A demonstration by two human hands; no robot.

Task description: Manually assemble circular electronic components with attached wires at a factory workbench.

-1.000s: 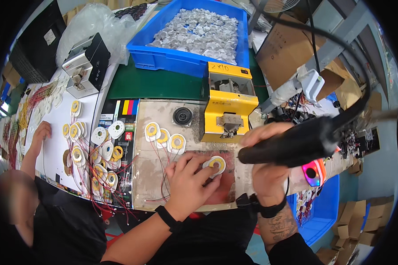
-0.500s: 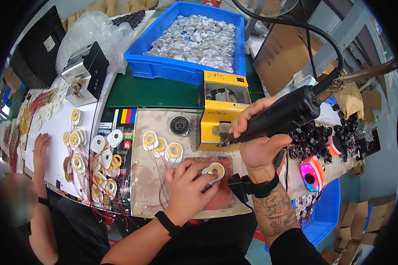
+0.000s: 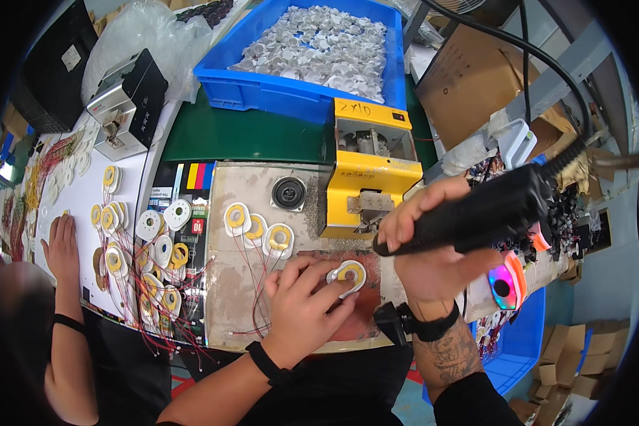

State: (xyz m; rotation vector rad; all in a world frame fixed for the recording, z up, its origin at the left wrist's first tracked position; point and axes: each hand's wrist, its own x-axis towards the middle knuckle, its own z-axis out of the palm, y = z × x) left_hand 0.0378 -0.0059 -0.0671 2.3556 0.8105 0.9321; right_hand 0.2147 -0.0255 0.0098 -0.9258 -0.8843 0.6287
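Observation:
My left hand (image 3: 307, 298) has its fingers closed around a white rounded disc part (image 3: 358, 284) with a yellow ring, resting on a reddish mat (image 3: 358, 316). A black electric screwdriver (image 3: 476, 213) is gripped in my right hand (image 3: 429, 266), at the lower right of the yellow screw feeder (image 3: 373, 177). Its tip end is largely hidden by my fingers. Several similar white parts (image 3: 279, 241) with red wires lie just beyond my left hand, below a round black part (image 3: 289, 193).
A blue bin (image 3: 255, 92) of small whitish pieces stands at the back. To the left are a pile of wired discs (image 3: 162, 248), a metal-fronted box (image 3: 128, 106) and another person's hand (image 3: 62, 245). A lit fan-like device (image 3: 504, 282) is at the right.
My right hand has drawn the screwdriver from the feeder's front toward the right. My left hand stays on the disc part. The view has shifted slightly, and the other person's hand moved.

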